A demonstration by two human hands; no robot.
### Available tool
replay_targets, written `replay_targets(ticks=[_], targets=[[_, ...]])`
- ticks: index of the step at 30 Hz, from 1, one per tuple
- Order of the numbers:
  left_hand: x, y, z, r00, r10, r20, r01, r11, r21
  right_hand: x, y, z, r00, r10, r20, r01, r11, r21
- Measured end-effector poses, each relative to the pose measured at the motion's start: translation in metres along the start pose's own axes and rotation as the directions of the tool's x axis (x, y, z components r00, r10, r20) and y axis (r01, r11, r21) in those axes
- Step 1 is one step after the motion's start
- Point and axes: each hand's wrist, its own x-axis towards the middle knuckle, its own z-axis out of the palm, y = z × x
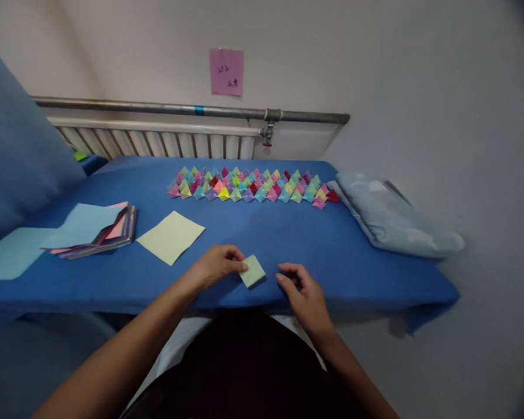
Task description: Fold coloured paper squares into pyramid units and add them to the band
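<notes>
Between thumb and fingers, my left hand (220, 265) pinches a small pale green folded paper square (253, 271) by its left corner, just over the table's near edge. My right hand (303, 295) is to the right of that square, apart from it, with thumb and fingers curved and a gap between them; it holds nothing. A flat pale yellow-green paper sheet (172, 237) lies to the left of my left hand. Beyond my hands, several rows of small folded paper pieces (248, 187) in many colours cover a long strip of the table.
A stack of coloured paper (89, 227) and a loose turquoise sheet (15, 256) lie on the blue tablecloth (262, 227) at left. At right sits a folded pale blue cloth bundle (390, 215). A radiator (157, 142) and pipe run along the wall behind, under a pink note (227, 71).
</notes>
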Motion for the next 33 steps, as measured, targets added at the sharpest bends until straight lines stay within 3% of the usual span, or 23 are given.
replay_targets(ticks=[2,3,5,7,10,13,16,18,20,22,25,27,28,30,32,33], targets=[[-0.009,-0.006,0.006,0.995,-0.027,-0.099,0.007,0.979,-0.202,-0.003,-0.012,0.006,0.995,0.067,0.071,-0.075,0.99,0.119],[-0.012,-0.007,0.011,0.984,-0.099,-0.15,0.021,0.893,-0.45,-0.003,-0.018,0.01,0.991,0.074,0.107,-0.092,0.981,0.173],[-0.016,-0.006,0.02,0.961,-0.221,-0.167,0.017,0.647,-0.762,-0.003,-0.027,0.018,0.98,0.099,0.17,-0.137,0.964,0.228],[-0.018,-0.001,0.03,0.942,-0.295,-0.158,-0.005,0.458,-0.889,-0.001,-0.032,0.026,0.976,0.109,0.187,-0.156,0.952,0.262],[-0.018,0.004,0.042,0.928,-0.327,-0.176,-0.04,0.384,-0.923,0.002,-0.032,0.033,0.977,0.098,0.187,-0.152,0.941,0.301],[-0.018,0.003,0.044,0.941,-0.291,-0.174,-0.033,0.432,-0.901,0.002,-0.029,0.033,0.983,0.084,0.161,-0.126,0.954,0.274],[-0.02,0.0,0.033,0.958,-0.232,-0.167,0.0,0.583,-0.812,-0.001,-0.027,0.028,0.978,0.069,0.198,-0.108,0.975,0.193],[-0.021,0.0,0.02,0.985,-0.127,-0.115,0.006,0.698,-0.716,-0.002,-0.028,0.023,0.969,0.016,0.246,-0.045,0.993,0.113],[-0.021,0.001,0.006,0.999,0.03,0.016,-0.016,0.828,-0.561,-0.004,-0.029,0.018,0.956,-0.086,0.281,0.086,0.996,0.01],[-0.02,0.003,-0.003,0.985,0.141,0.102,-0.097,0.93,-0.355,-0.003,-0.028,0.013,0.929,-0.209,0.305,0.25,0.963,-0.103],[-0.015,-0.002,-0.002,0.955,0.277,0.107,-0.267,0.959,-0.099,0.001,-0.02,0.009,0.848,-0.393,0.355,0.495,0.827,-0.267],[-0.011,-0.01,0.006,0.901,0.433,0.007,-0.433,0.899,0.062,0.005,-0.014,0.009,0.78,-0.492,0.388,0.621,0.69,-0.372],[-0.008,-0.015,0.012,0.843,0.533,-0.071,-0.517,0.84,0.162,0.008,-0.01,0.008,0.749,-0.53,0.399,0.663,0.622,-0.417],[-0.002,-0.024,0.024,0.669,0.716,-0.2,-0.623,0.686,0.377,0.014,-0.006,0.009,0.697,-0.589,0.41,0.713,0.502,-0.489],[0.003,-0.031,0.034,0.492,0.833,-0.253,-0.629,0.542,0.558,0.018,-0.003,0.009,0.654,-0.633,0.413,0.736,0.41,-0.538],[0.005,-0.034,0.039,0.43,0.864,-0.263,-0.606,0.492,0.625,0.02,-0.002,0.01,0.636,-0.651,0.414,0.743,0.373,-0.556]])
